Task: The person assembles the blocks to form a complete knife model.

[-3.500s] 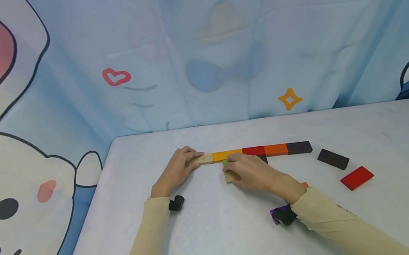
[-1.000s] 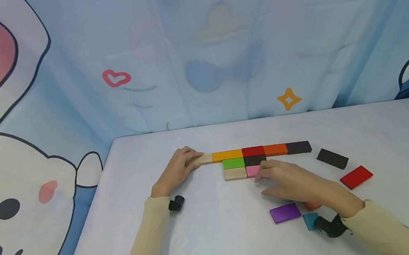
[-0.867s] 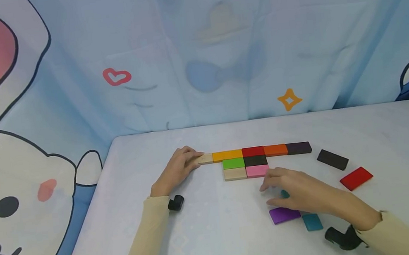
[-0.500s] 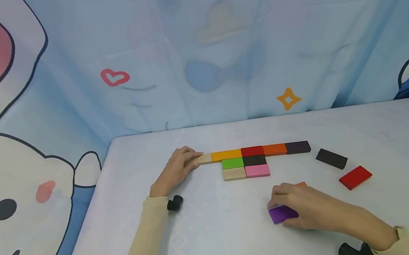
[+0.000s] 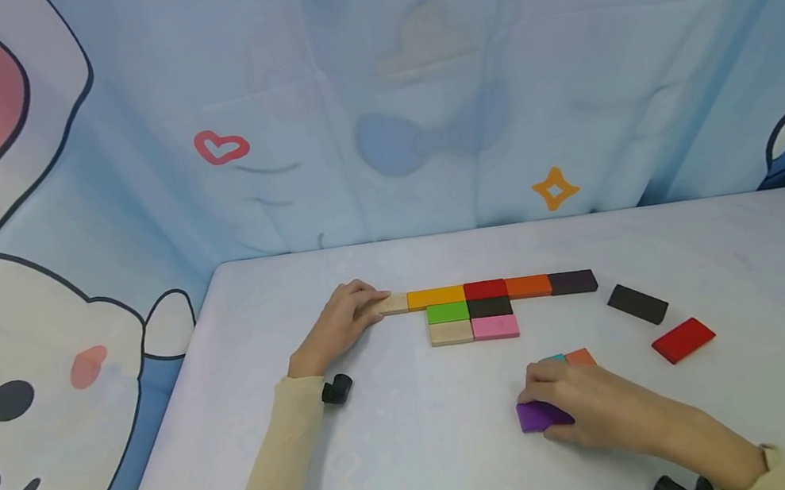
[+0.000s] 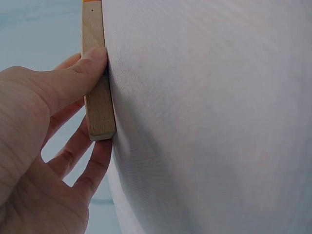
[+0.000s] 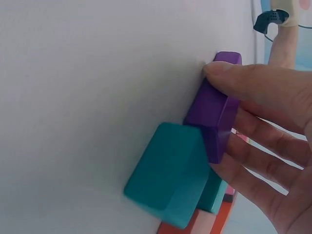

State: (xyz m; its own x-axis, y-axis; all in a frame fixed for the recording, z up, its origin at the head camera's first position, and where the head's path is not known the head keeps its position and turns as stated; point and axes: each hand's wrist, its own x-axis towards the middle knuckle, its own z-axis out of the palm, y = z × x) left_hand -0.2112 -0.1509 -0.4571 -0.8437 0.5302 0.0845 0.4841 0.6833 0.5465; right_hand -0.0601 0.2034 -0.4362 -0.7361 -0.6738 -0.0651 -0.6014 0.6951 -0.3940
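Note:
My left hand (image 5: pixel 340 326) pinches a bare-wood block (image 6: pixel 100 109), the left end of a row of flat blocks. My right hand (image 5: pixel 589 408) grips a purple block (image 5: pixel 541 416) on the table, with the thumb along one side and fingers on the other. In the right wrist view a teal block (image 7: pixel 168 173) lies against the purple one. The row runs on through a yellow block (image 5: pixel 436 298), a red block (image 5: pixel 485 289), an orange block (image 5: pixel 529 287) and a black block (image 5: pixel 573 283). Below it sit green (image 5: pixel 447 313), black, pale wood and pink blocks (image 5: pixel 495 327).
To the right lie a loose black block (image 5: pixel 638 304) and a loose red block (image 5: pixel 684 340). An orange-red block (image 5: pixel 580 357) and a bit of teal show behind my right hand. A patterned blue curtain (image 5: pixel 434 97) hangs behind the white table (image 5: pixel 386 453).
My right hand has left the pale and pink blocks, moved down and right, and taken hold of the purple block. My left hand stays on the bare-wood block.

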